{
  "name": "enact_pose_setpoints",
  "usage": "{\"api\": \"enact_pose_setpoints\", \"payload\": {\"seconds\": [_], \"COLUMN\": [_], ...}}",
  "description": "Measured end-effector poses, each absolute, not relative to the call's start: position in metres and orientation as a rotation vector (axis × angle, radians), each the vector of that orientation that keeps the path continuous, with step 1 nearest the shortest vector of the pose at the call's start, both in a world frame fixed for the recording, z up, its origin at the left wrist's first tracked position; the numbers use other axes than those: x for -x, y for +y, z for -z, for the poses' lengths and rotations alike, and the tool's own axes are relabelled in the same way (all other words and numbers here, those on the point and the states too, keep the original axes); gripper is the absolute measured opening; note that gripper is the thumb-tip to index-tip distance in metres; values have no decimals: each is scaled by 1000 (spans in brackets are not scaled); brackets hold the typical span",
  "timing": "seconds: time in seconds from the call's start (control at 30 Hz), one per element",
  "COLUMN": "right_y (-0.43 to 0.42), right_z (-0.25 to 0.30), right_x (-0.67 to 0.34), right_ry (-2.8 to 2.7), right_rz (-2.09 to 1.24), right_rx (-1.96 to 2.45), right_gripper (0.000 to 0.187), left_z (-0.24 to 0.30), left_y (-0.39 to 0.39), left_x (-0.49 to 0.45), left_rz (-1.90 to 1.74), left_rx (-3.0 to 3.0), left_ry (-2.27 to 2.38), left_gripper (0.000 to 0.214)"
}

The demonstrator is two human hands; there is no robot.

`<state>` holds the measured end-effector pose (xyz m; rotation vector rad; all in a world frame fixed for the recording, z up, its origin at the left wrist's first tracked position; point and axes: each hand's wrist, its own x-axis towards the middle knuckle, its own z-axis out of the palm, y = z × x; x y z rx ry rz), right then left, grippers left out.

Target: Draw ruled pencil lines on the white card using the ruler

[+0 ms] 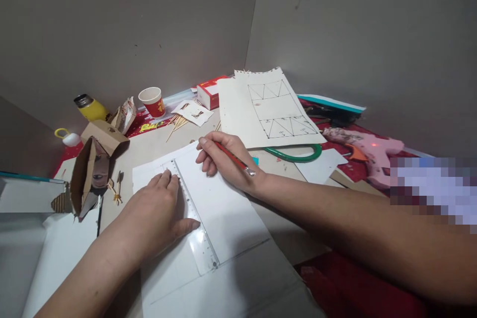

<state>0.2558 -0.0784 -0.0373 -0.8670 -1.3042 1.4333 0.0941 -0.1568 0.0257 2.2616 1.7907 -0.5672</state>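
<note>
Left grip (pixel 158 211) spread flat on clear ruler (pixel 207 251), white paper (pixel 231 216) beneath, right grip (pixel 228 160) wrapped around red pencil (pixel 235 159)

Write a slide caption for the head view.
Left hand on clear ruler over white paper; right hand holding red pencil.

And we're in a craft corner, a makeshift model-making spot against plain grey walls (pixel 130 20)! Look at this cluttered beige counter (pixel 149 146): a pink glue gun with an orange trigger (pixel 378 151), a clear plastic ruler (pixel 204 243), thin wooden sticks (pixel 179 123), cut brown cardboard (pixel 106 136), and there, a white paper sheet with ruled triangles (pixel 276 109)! Workshop stuff, with a red-and-white paper cup (pixel 152 106) alongside.
</note>
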Motion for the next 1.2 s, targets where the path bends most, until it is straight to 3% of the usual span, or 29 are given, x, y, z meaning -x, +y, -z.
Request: {"api": "enact_pose_setpoints", "payload": {"seconds": [1.2], "right_y": [-77], "right_z": [38], "right_x": [-256], "right_ry": [-1311], "right_rz": [-1429], "right_rx": [884], "right_gripper": [24], "left_z": [-22], "left_y": [-158], "left_x": [-97], "left_rz": [576], "left_rx": [-2284], "left_ry": [1736], "left_gripper": [100]}}
